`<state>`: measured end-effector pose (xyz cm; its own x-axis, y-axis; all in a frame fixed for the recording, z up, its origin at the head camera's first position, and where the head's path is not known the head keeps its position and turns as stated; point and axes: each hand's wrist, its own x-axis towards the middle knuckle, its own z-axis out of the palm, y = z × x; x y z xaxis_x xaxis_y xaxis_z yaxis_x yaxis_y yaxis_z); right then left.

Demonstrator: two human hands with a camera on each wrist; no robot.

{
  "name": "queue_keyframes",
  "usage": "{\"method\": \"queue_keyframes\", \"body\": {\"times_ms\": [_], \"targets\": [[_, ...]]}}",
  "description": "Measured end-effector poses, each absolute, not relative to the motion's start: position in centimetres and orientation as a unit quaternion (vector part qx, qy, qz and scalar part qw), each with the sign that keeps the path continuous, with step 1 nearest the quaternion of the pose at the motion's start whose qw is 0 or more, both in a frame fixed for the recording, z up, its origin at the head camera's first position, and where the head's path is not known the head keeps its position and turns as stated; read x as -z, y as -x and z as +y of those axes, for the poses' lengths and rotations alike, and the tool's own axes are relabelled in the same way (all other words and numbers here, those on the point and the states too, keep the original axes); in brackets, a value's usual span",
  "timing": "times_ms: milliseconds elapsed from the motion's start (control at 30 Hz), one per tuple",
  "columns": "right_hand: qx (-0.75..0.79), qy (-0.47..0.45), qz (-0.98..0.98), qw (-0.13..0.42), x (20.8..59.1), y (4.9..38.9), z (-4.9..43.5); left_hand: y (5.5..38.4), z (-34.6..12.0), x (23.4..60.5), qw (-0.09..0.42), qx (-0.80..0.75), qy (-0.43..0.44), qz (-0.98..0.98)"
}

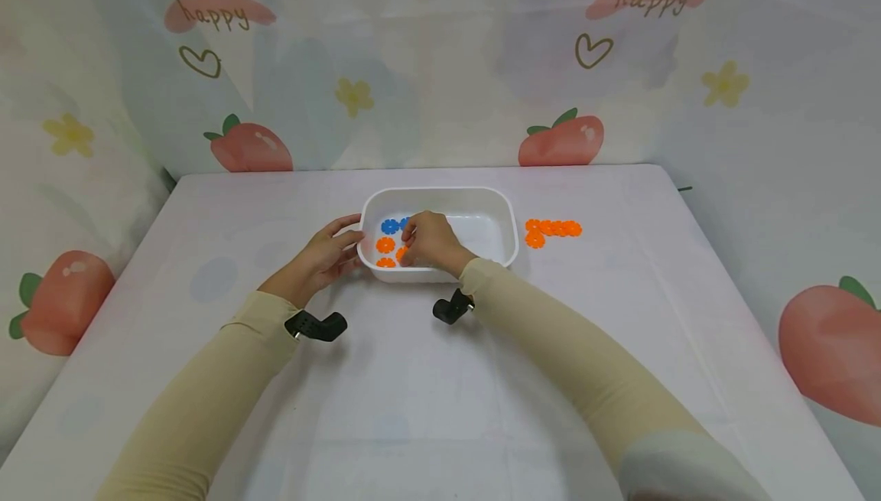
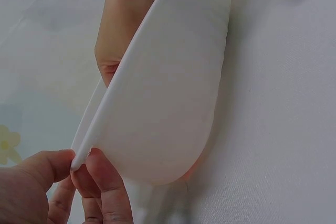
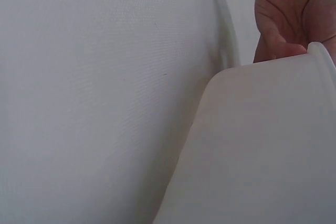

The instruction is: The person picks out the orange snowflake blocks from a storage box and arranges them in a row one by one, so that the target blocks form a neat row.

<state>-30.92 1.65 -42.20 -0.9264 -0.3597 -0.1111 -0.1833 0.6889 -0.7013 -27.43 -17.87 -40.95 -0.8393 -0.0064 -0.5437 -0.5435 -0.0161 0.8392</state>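
A white plastic tub (image 1: 482, 237) stands on the table. My left hand (image 1: 323, 256) is at its left end; in the left wrist view the thumb and fingers (image 2: 107, 177) pinch the rim. Down inside the tub is my right hand (image 1: 435, 241), its fingers bent toward small flower-shaped plastic pieces. An orange piece (image 1: 401, 255) lies right by the fingertips; whether they pinch it is hidden. Left of it are another orange piece (image 1: 385, 245) and a blue piece (image 1: 390, 226). In the right wrist view, the tub wall (image 3: 268, 140) hides the right hand's fingers.
Right of the tub, several orange flower-shaped pieces (image 1: 559, 228) lie joined in a row, with one more orange piece (image 1: 534, 239) below its left end. A white cloth (image 1: 413, 394) covers the table. A printed curtain (image 1: 440, 65) hangs behind it.
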Motion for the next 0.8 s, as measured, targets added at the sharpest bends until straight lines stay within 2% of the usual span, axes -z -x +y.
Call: {"method": "queue_keyframes", "body": {"times_ms": [800], "targets": [[0.377, 0.146, 0.906, 0.125, 42.31, 31.14, 1.7, 27.4, -17.86, 41.0, 0.194, -0.68, 0.196, 0.679]]}}
